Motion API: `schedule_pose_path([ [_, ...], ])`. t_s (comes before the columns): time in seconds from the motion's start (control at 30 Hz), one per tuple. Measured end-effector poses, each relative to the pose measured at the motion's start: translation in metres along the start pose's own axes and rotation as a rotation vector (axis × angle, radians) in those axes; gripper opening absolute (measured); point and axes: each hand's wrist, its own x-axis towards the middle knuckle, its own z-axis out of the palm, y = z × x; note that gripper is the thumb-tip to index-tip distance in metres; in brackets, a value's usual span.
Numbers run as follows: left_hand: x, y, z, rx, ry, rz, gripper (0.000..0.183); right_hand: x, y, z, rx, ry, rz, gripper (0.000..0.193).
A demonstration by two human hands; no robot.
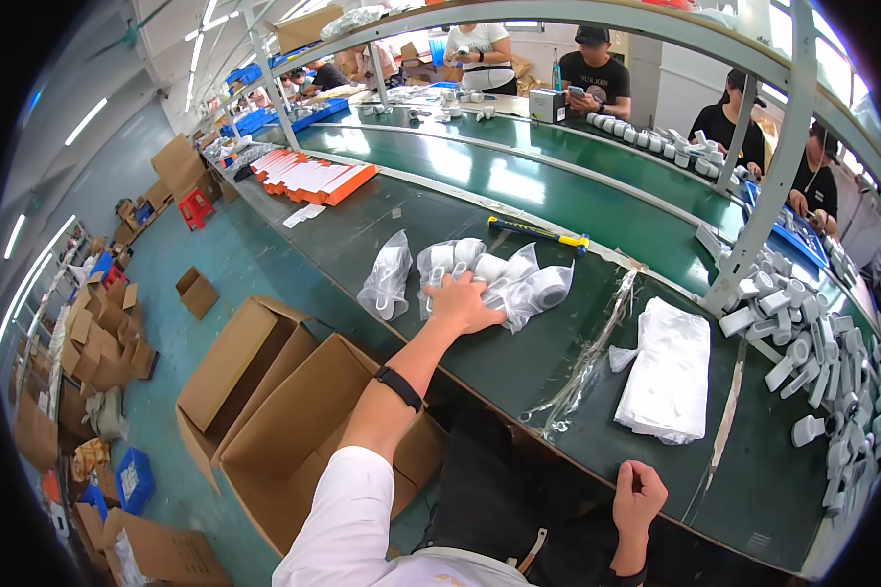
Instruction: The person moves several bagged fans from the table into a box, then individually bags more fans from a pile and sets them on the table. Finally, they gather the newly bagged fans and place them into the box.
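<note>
My left hand (463,305) lies with its fingers spread over a row of white plastic parts in clear bags (543,286) on the dark green table. The fingers touch the bags from above, and the thumb points right. Just left of them, apart from the row, is another bagged white part (386,279). Over the table's near edge my right hand (638,497) is loosely curled, with nothing seen in it. Beyond that hand lies a stack of flat white plastic bags (668,370).
An open cardboard box (308,430) stands below the table edge. A yellow-and-black tool (538,235) lies behind the bagged parts. Loose white and grey parts (788,318) are heaped at right. Orange-and-white flat cards (313,178) lie far left. Several people work across the green conveyor (440,161).
</note>
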Motion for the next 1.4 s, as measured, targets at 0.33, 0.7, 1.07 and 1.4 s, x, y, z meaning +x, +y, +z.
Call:
schedule_pose_path([
  [0.33, -0.030, 0.002, -0.003, 0.051, 0.300, 0.196, 0.058, 0.000, 0.000, -0.001, -0.020, 0.012, -0.040, 0.009],
  [0.7, -0.141, -0.053, -0.079, -0.016, 0.807, 0.214, 0.055, -0.002, 0.013, 0.003, 0.021, 0.008, 0.014, 0.009],
  [1.07, -0.299, -0.227, 0.035, 0.151, 0.570, -0.612, 0.061, -0.008, 0.010, 0.010, -0.062, 0.051, 0.045, 0.013],
  [1.4, -0.311, -0.281, 0.180, -0.094, -0.214, -1.117, 0.070, 0.027, -0.086, 0.121, -0.110, -0.416, -0.430, 0.015],
])
